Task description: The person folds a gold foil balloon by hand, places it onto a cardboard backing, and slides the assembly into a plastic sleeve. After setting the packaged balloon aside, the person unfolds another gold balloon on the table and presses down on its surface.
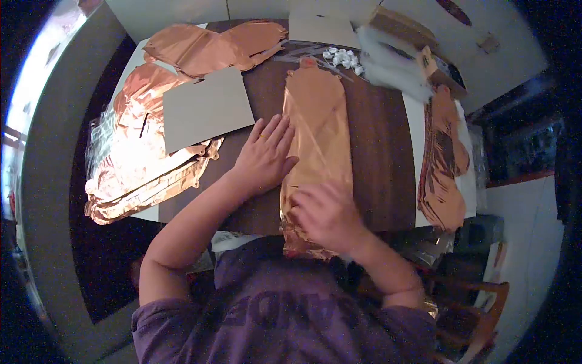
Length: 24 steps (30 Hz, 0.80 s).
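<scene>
A long folded copper-coloured foil balloon (318,127) lies lengthwise on the dark brown table, its lower end hanging over the near edge. With fingers stretched out, my left hand (267,151) rests flat along the balloon's left edge. Over the lower part of the same balloon is my right hand (327,215), bent and smeared by motion. Whether its fingers pinch the foil cannot be made out.
Left of the balloon, a grey cardboard sheet (209,109) lies on shiny foil balloons (133,133). More foil sits at the back (215,45) and right (442,164). Small white pieces (344,58), a clear plastic bag (394,67) and an open box (445,73) are at the back.
</scene>
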{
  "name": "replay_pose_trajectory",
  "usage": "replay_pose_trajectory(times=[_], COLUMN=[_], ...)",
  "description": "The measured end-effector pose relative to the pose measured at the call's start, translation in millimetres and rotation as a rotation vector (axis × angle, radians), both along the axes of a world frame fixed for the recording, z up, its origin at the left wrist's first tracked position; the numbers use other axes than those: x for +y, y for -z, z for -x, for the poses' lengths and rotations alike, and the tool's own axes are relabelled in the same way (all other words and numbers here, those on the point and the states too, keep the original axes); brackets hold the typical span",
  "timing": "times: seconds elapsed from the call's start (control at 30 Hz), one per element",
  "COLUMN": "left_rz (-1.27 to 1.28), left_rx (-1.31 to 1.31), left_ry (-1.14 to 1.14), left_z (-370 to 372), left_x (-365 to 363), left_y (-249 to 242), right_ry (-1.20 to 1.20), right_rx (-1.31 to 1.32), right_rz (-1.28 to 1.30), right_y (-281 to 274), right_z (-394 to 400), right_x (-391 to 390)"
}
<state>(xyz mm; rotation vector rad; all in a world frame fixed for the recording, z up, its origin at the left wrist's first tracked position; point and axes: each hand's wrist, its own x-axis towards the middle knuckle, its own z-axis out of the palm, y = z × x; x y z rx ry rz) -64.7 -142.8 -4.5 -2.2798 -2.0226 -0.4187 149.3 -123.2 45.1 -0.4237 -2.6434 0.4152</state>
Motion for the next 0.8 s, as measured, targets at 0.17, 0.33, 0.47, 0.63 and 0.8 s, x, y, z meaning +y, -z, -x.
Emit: replay_pose_trajectory(times=[0.17, 0.33, 0.47, 0.63, 0.8], left_rz=[-0.033, -0.039, -0.096, -0.046, -0.143], left_rx=[0.019, -0.009, 0.011, -0.067, -0.054], left_ry=[0.001, 0.007, -0.013, -0.094, -0.168], left_z=[0.1, 1.5, 6.6, 3.6, -16.6], left_x=[-2.6, 1.5, 22.9, 51.4, 28.8], left_y=[0.9, -3.4, 1.8, -14.6, -14.1], right_ry=[0.073, 0.096, 0.095, 0.111, 0.163], right_rx=[-0.125, -0.218, -0.213, -0.219, 0.071], right_rz=[-0.162, -0.216, -0.247, -0.107, 0.286], right_y=[14.4, 13.6, 15.3, 5.2, -3.6], right_z=[19.6, 18.3, 17.3, 17.6, -4.5], right_x=[-26.8, -38.5, -39.5, -38.1, 2.8])
